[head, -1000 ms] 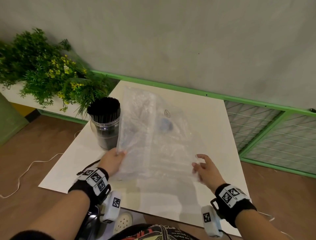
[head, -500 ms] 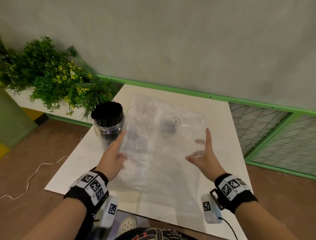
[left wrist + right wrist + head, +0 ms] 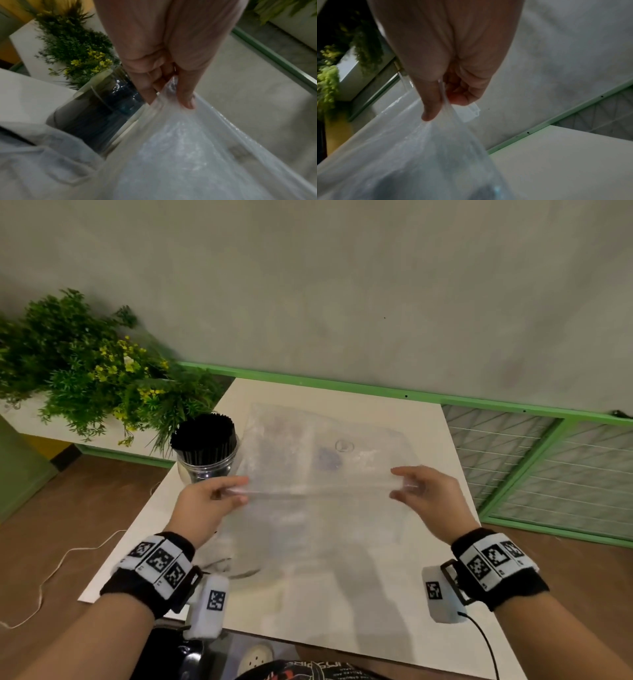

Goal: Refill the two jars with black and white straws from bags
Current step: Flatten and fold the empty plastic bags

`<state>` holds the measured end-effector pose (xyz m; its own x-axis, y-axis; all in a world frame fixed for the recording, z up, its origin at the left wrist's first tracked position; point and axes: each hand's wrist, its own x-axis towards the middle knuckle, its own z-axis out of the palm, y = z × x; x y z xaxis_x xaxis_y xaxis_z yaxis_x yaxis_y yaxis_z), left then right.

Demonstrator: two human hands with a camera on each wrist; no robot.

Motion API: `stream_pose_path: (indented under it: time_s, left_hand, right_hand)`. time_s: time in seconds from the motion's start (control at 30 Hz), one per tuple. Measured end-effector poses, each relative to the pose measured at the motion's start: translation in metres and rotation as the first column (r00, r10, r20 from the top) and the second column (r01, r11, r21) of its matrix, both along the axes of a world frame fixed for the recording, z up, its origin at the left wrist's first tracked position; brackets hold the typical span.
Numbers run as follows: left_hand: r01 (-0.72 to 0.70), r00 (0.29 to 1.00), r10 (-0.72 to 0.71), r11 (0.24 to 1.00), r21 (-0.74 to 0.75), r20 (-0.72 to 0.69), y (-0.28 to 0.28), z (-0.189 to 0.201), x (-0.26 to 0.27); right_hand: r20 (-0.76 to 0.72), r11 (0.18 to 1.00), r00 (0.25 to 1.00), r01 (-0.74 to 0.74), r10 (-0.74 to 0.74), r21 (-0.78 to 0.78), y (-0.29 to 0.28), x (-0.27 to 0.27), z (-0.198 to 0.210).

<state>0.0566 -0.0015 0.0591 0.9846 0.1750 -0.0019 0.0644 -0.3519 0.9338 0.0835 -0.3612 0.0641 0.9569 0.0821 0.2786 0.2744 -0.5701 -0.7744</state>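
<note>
Your left hand [image 3: 209, 501] pinches the left edge of the clear bag [image 3: 322, 474], thumb on the near face and fingers behind, as the left wrist view shows plainly. Your right hand [image 3: 428, 498] pinches the right edge the same way, thumb against curled fingers with the plastic between them. The two hands sit well apart with the bag stretched flat between them, held above the table [image 3: 404, 604], which shows through it. A fold line runs across the bag from one hand to the other. You can see straight through the plastic; no straws show inside it, only a small printed ring and a dark smudge near the top half. The lower part hangs toward you and its bottom edge is hard to make out.

The jar [image 3: 207, 463] stands on the table's left side, just beyond your left hand and just beside the bag's left edge. It is clear and packed with black straws [image 3: 204, 435], standing upright, their tips rising above the rim in a dense round bunch. Whether the bag touches the jar you cannot tell.

Behind the jar, off the table, a leafy plant [image 3: 92, 371] with small yellow flowers fills the left corner
</note>
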Motion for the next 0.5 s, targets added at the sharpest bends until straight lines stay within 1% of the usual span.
stream_pose_path:
  time_s: [0.03,0.07,0.1,0.13,0.17,0.2,0.23,0.27,0.3,0.33,0.4,0.43,0.47,0.5]
  left_hand:
    - [-0.032,0.999,0.031,0.999,0.041,0.005,0.001,0.002,0.000]
    - [-0.066,0.998,0.065,0.986,0.152,0.010,0.000,0.006,0.001]
    - [-0.089,0.996,0.086,0.936,0.342,0.025,-0.004,0.011,0.000]
    - [-0.091,0.996,0.076,0.849,0.521,0.051,-0.008,0.014,0.001]
    - [-0.080,0.996,0.034,0.754,0.652,0.083,-0.013,0.019,0.002]
    - [-0.059,0.993,-0.040,0.670,0.740,0.116,-0.020,0.026,0.001]
    - [-0.034,0.980,-0.135,0.610,0.792,0.146,-0.029,0.033,0.001]
    - [-0.019,0.957,-0.225,0.578,0.816,0.181,-0.036,0.037,0.003]
    - [-0.016,0.931,-0.288,0.578,0.816,0.223,-0.043,0.040,0.005]
    - [-0.026,0.915,-0.305,0.608,0.794,0.263,-0.049,0.045,0.005]
    - [-0.051,0.926,-0.237,0.695,0.717,0.295,-0.057,0.050,0.007]
    - [-0.052,0.945,-0.180,0.742,0.668,0.273,-0.059,0.052,0.008]
    - [-0.029,0.963,-0.135,0.808,0.589,0.233,-0.059,0.053,0.010]
    - [0.010,0.980,-0.106,0.872,0.490,0.168,-0.061,0.054,0.011]
  right_hand:
    - [0.048,1.000,0.999,0.006,-0.007,0.015,0.001,-0.001,0.005]
    - [0.084,1.000,0.996,-0.001,-0.001,0.020,0.003,-0.001,0.010]
    - [0.105,1.000,0.994,-0.012,0.009,0.028,0.006,-0.001,0.016]
    - [0.108,0.999,0.994,-0.027,0.023,0.042,0.009,-0.001,0.023]
    - [0.106,0.998,0.994,-0.044,0.038,0.054,0.012,-0.002,0.031]
    - [0.114,0.998,0.993,-0.045,0.039,0.050,0.015,-0.002,0.040]
    - [0.149,0.999,0.989,-0.018,0.014,0.026,0.017,-0.001,0.047]
    - [0.208,1.000,0.978,0.020,-0.016,-0.016,0.018,0.000,0.054]
    - [0.277,0.996,0.960,0.051,-0.030,-0.068,0.018,0.000,0.060]
    - [0.336,0.989,0.942,0.071,-0.024,-0.126,0.019,0.000,0.066]
    - [0.382,0.963,0.922,0.044,0.063,-0.266,0.018,-0.003,0.073]
    - [0.356,0.946,0.927,0.001,0.120,-0.323,0.018,-0.006,0.075]
    - [0.298,0.935,0.939,-0.058,0.170,-0.350,0.019,-0.011,0.075]
    - [0.220,0.932,0.952,-0.129,0.212,-0.340,0.022,-0.017,0.074]
